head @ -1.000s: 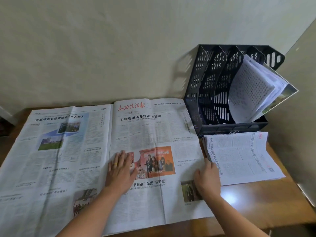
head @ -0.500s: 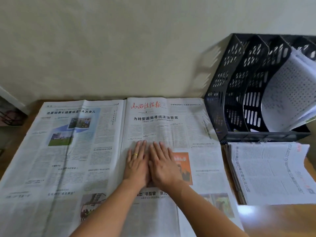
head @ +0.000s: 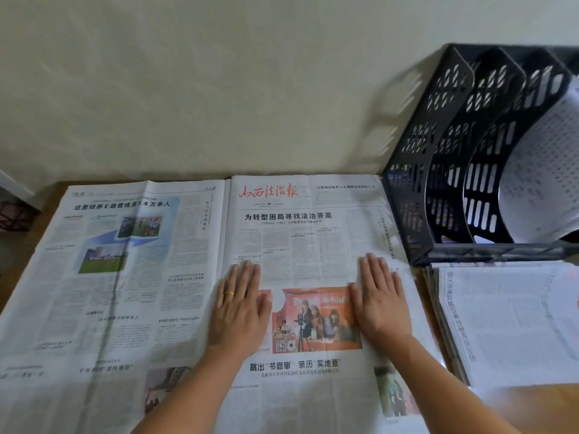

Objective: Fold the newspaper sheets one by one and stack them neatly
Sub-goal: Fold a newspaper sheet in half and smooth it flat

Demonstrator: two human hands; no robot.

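Note:
A folded newspaper sheet with a red masthead (head: 307,233) lies flat on the right half of a wider open sheet (head: 103,277). My left hand (head: 239,308), wearing a ring, presses palm down near the folded sheet's left edge. My right hand (head: 380,302) lies flat by its right edge, just right of an orange photo. Both hands have straight fingers and hold nothing. A stack of folded sheets (head: 507,321) rests on the table to the right.
A black perforated file rack (head: 445,158) stands against the wall at the back right with curled white papers (head: 539,183) inside. The wooden table (head: 532,405) shows at the lower right. A pale wall runs directly behind the table.
One second ago my right hand was at the sheet's right edge. Half a second ago both hands met at the middle. Now the right hand has slid back rightward, smoothing the sheet.

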